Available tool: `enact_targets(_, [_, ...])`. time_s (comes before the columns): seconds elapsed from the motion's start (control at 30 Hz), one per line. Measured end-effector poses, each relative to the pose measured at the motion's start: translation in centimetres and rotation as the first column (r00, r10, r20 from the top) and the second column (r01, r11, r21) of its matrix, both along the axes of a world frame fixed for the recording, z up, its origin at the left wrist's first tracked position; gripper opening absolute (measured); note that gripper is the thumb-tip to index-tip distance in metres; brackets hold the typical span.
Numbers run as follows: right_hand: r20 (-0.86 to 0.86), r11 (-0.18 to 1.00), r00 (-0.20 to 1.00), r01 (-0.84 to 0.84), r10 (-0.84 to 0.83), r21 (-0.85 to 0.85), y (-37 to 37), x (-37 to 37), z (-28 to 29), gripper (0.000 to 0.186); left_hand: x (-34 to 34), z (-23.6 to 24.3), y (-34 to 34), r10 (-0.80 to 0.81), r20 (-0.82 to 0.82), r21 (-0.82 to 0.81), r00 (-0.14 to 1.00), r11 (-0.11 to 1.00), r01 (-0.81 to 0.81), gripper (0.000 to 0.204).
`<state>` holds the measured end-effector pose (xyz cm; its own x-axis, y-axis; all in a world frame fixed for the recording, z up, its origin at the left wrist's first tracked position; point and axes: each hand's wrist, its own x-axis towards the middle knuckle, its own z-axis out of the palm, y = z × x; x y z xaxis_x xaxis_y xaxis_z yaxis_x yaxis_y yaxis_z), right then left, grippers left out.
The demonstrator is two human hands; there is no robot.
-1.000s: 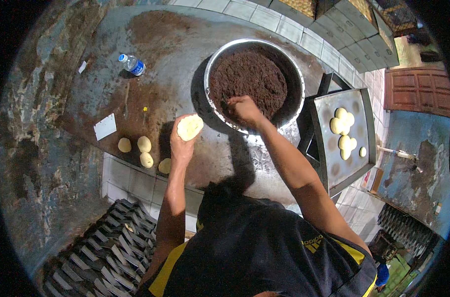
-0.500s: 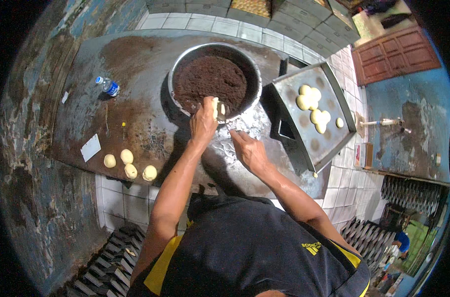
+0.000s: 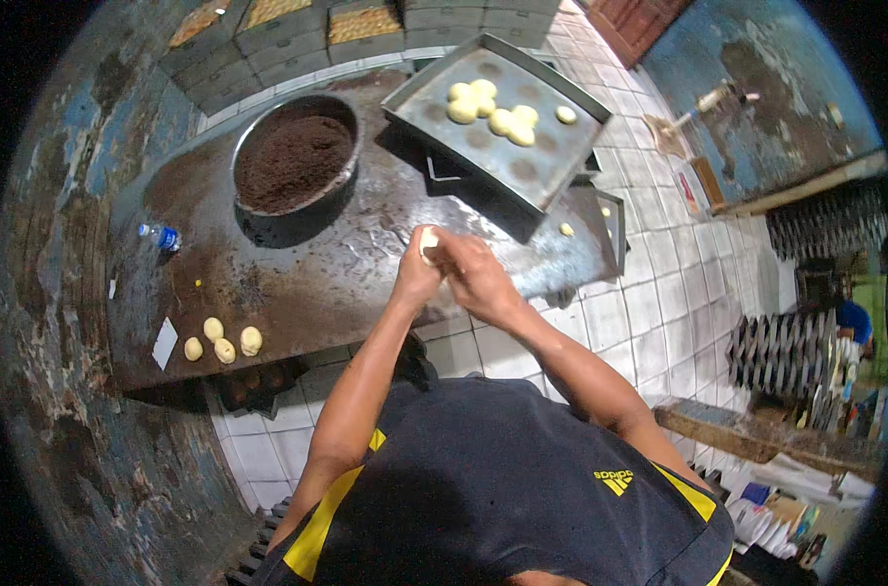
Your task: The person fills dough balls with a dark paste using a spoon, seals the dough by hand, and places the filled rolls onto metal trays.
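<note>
My left hand (image 3: 420, 275) is raised over the table's near edge, its fingers wrapped round a pale dough ball (image 3: 428, 244). My right hand (image 3: 478, 280) meets it from the right, fingers pressed to the dough and partly hiding it. Beyond them to the left stands a deep metal pot (image 3: 353, 174) of dark brown crumbly filling (image 3: 293, 156). Several smooth dough balls (image 3: 483, 105) sit clustered on a metal tray (image 3: 561, 156) at the back right, with one lying apart. More dough balls (image 3: 225, 352) rest near the table's left front edge.
A plastic bottle (image 3: 161, 236) lies on the worn metal table (image 3: 297, 283), and a white card (image 3: 165, 344) is close to the left dough balls. A small dough bit (image 3: 566, 230) lies right of my hands. Stacked drawers (image 3: 286, 44) stand behind; dark metal racks (image 3: 781, 352) are at right.
My hands have left the pot's near rim and come together around the dough. The slim tool seen in my right hand before is no longer clearly visible. The view has turned to the right.
</note>
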<state>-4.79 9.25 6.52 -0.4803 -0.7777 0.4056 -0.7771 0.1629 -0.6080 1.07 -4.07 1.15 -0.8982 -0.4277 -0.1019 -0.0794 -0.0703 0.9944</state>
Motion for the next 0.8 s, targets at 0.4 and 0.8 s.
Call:
enact_targets(0.4, [0.853,0.695,0.485,0.682,-0.194,-0.229,17.8,2.6,1.2,0.035,-0.5,6.3,17.6,-0.219,-0.284,-0.247,0.934,0.957,0.149,0.043])
enact_targets(0.8, [0.788,0.689,0.615,0.578,-0.016,-0.437,24.2,2.3,2.6,0.054,-1.2,8.7,18.6,-0.548,-0.032,-0.638,0.836,0.655,0.405,0.041])
